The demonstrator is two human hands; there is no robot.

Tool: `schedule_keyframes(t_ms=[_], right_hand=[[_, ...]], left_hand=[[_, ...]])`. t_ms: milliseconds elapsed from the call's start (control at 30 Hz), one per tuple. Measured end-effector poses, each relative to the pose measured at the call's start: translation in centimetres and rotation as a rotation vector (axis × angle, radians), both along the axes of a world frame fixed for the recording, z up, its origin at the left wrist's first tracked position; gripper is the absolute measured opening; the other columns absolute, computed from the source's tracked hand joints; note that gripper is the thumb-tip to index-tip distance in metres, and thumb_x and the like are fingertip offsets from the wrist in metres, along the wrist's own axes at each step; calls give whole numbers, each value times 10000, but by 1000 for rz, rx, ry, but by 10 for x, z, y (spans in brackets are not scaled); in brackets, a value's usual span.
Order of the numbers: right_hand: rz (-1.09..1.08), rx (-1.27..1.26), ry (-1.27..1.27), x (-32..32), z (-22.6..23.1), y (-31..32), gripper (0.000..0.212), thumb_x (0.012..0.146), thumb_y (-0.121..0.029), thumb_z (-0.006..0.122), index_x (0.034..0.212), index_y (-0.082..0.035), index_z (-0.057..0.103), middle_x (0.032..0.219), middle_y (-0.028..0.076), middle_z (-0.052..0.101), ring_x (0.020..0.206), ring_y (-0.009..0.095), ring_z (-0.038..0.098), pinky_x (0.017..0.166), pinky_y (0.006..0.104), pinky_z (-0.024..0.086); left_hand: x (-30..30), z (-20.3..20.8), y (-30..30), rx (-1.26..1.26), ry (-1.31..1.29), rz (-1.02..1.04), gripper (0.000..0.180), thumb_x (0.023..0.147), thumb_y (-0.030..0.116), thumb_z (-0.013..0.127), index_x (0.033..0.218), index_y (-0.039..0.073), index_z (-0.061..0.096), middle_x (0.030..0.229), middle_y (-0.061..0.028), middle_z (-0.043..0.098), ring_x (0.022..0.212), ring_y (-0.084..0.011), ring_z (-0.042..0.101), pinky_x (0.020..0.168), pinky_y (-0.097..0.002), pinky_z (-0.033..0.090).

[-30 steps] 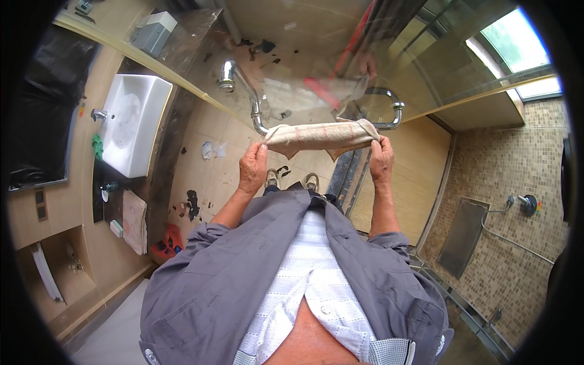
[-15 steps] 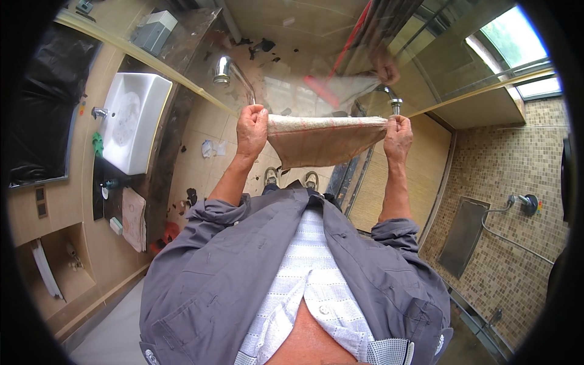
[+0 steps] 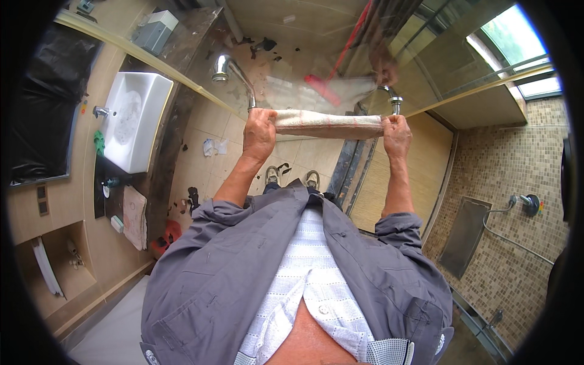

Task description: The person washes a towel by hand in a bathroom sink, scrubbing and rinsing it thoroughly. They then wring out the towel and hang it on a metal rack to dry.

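A glass panel (image 3: 292,67), and in front of it a pale cloth (image 3: 328,124) stretched crosswise.
The left hand (image 3: 260,135) holds its left end, the right hand (image 3: 397,135) its right; on each, the fingers clamp the cloth.

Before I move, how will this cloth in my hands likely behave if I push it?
The cloth is probably floppy: it hangs in a soft fold between your left hand and right hand. It looks thin, so it's likely light for its size. Its fuzzy-looking surface suggests it shouldn't be very slippery.
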State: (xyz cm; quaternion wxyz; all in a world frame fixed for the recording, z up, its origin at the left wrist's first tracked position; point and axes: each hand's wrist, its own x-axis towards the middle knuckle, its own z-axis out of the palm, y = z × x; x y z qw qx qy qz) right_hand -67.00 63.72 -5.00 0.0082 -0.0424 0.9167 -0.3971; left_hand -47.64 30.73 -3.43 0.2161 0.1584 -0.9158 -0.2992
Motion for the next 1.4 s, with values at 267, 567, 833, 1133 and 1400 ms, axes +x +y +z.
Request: schedule_keyframes(t_ms=[267,567,833,1133,1400], right_hand=[[68,-213,-17,4,-7,10,270,865,-245,794,997,-52,659,828,71,719,744,178,690,728,332,551],[-27,-45,192,9,28,-14,213,879,-241,780,930,-71,661,819,62,717,731,201,687,720,346,546],[39,68,289,-8,4,-9,141,870,-174,751,930,-79,666,914,93,711,790,261,679,743,383,538],[553,19,438,36,32,-50,304,831,-206,770,1095,-78,691,1122,107,691,1135,318,607,1031,458,427],[701,254,430,27,17,-50,423,795,-132,713,1211,-151,634,1187,43,641,1188,254,569,1114,465,351]], left_hand=[[-6,-1,-6,-141,-68,-19,225,871,-27,589,1061,41,688,1083,-172,632,999,-381,656,873,-466,546],[-8,6,-5,-133,36,-55,295,808,-73,619,1079,26,677,1062,-157,680,998,-357,660,887,-430,542],[-14,-16,-8,-255,-10,-23,219,859,9,611,1057,55,690,1050,-124,689,1015,-326,644,897,-433,514],[-9,-4,50,-306,85,-275,486,854,122,728,1307,34,576,1223,-147,638,1139,-329,603,1026,-461,442],[-11,-29,30,-460,31,-214,381,862,111,598,1243,86,608,1108,-96,632,1042,-273,602,957,-415,463]])
